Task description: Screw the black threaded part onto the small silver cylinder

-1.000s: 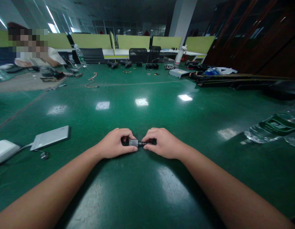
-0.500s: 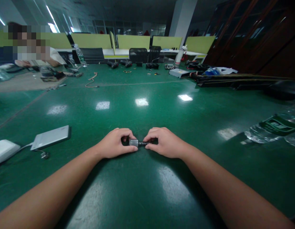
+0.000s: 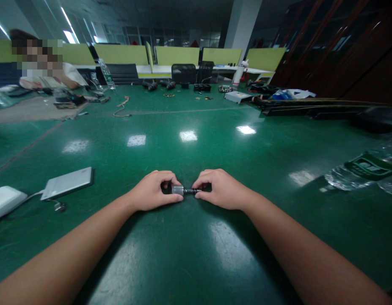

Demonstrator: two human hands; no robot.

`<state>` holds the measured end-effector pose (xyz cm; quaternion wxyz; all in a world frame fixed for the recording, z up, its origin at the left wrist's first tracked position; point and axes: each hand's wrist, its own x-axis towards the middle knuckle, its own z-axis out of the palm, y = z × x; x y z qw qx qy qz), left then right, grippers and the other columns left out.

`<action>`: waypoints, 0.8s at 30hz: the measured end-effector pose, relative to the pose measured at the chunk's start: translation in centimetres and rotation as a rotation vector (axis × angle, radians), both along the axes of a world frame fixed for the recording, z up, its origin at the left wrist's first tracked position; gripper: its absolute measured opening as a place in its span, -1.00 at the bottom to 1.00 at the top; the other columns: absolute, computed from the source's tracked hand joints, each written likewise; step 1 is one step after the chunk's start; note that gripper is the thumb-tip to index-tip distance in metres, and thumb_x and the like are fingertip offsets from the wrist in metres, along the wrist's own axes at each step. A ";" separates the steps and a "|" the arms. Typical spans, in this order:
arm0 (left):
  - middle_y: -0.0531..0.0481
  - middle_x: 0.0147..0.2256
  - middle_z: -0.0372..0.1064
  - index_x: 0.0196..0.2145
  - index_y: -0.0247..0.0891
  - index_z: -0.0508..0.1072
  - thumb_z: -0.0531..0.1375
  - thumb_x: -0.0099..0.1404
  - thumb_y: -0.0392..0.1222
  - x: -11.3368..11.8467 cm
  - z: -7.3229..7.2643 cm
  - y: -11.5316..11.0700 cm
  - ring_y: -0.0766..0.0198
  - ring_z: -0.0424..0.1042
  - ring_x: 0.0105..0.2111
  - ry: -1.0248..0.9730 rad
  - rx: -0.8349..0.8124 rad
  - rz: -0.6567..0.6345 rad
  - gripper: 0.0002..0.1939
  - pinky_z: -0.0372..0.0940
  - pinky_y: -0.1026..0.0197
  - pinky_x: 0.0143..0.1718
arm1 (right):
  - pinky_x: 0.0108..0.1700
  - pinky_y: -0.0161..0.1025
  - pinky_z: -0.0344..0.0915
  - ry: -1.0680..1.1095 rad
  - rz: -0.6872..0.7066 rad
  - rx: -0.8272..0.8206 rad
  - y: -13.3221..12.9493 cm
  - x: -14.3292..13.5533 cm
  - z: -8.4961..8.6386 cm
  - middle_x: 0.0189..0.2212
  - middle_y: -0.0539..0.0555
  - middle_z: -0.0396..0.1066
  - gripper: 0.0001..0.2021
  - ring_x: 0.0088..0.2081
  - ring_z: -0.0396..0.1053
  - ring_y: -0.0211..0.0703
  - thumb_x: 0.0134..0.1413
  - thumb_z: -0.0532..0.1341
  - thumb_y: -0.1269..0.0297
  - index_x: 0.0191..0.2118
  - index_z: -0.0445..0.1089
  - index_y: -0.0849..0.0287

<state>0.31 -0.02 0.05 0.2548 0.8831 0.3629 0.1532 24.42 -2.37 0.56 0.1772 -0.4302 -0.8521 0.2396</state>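
Low over the green table (image 3: pixel 189 241), my left hand (image 3: pixel 153 191) pinches a small grey metal cylinder (image 3: pixel 178 190) between thumb and fingers. A thin dark shaft (image 3: pixel 188 191) sticks out of its right end. My right hand (image 3: pixel 224 190) has thumb and fingertips closed around the far end of this shaft, where a dark ringed part (image 3: pixel 196 191) shows. The cylinder and shaft lie level, in line between both hands. My right fingertips hide part of the shaft's end, and what exactly the ringed part is cannot be made out.
To the left lie a silver flat box (image 3: pixel 69 183) and a white device (image 3: pixel 8 201) joined by a cable. Clear plastic bottles (image 3: pixel 361 171) lie at right. Black rails (image 3: pixel 310 106) and a white bottle (image 3: pixel 238 75) are further back. A person (image 3: pixel 50 72) sits far left.
My right hand has shifted slightly right, and the dark ringed part has moved with it. More smooth shaft shows beside the cylinder. My left hand stays in place.
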 end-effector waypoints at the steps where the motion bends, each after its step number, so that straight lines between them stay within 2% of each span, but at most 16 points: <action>1: 0.04 -0.40 0.42 -0.28 -0.23 0.54 0.32 0.17 0.01 0.0 0.0 0.0 0.28 0.35 -0.40 0.000 -0.001 0.001 -0.73 0.15 0.27 -0.35 | -0.24 -0.27 0.23 0.001 -0.001 0.000 0.0 0.0 0.0 -0.36 0.05 0.48 -0.85 -0.32 0.36 -0.22 0.01 0.33 0.40 -0.24 0.57 0.17; 24: 0.04 -0.41 0.42 -0.30 -0.25 0.53 0.33 0.15 -0.02 0.1 0.3 -0.1 0.29 0.34 -0.42 0.000 -0.005 0.027 -0.75 0.16 0.28 -0.37 | -0.28 -0.29 0.25 -0.011 -0.050 -0.014 0.2 0.9 0.0 -0.37 0.05 0.50 -0.86 -0.35 0.39 -0.24 -0.01 0.34 0.39 -0.26 0.58 0.16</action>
